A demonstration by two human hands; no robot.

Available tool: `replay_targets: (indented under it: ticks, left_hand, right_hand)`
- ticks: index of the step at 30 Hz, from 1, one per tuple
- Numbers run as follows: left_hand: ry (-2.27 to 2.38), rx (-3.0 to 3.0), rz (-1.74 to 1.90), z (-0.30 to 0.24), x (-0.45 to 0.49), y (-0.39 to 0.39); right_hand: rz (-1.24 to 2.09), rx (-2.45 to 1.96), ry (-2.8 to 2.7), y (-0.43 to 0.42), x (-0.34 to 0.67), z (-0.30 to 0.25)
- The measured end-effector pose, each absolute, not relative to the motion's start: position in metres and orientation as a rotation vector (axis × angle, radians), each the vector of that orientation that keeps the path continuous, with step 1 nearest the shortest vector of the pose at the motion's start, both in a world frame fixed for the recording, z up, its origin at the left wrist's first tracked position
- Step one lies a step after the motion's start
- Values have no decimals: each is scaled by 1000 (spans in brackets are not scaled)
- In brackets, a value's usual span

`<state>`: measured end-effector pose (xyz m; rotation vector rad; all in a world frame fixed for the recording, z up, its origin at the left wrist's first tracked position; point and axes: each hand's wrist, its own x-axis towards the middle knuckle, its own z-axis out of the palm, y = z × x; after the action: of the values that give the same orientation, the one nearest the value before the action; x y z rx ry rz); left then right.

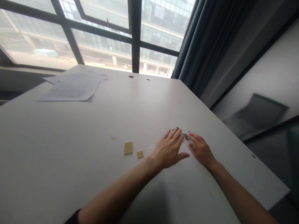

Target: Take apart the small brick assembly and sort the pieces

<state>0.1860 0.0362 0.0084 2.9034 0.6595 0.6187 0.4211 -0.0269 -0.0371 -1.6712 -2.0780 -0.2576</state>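
My left hand [169,148] reaches over the white table, palm down with its fingers stretched and the thumb spread. Black pieces [175,128] show just past its fingertips. My right hand [201,150] is beside it, its fingertips at a small dark studded piece [186,136]; whether they grip it or only touch it is unclear. Some small white pieces [186,127] lie beyond the right fingertips. Left of my left hand are two tan studded building-block plates, a larger one [128,148] and a smaller one [140,154].
Printed paper sheets [70,88] lie at the far left of the white table [70,161]. Two cable holes, one of them a dark round hole [131,76], are near the back edge. Behind stand a framed window [136,37] and a dark curtain [198,46].
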Motion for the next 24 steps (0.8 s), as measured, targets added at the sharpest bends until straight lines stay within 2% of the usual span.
replay_targets:
  ticks: [6,10,17,24]
  left_hand:
    - [714,2934,487,9,43,72]
    - [731,2914,313,-6,-21,74]
    - [590,2837,203,-13,-20,52]
    - [661,2862,113,-22,-7,77]
  right_hand:
    - [-254,-1611,-2156,-37,389,-25]
    - [-108,-1485,-2357,-40,340,-13]
    - [76,-1395,-2589,-38,273,-8]
    - [85,-1421,-2592,-38,287,-15]
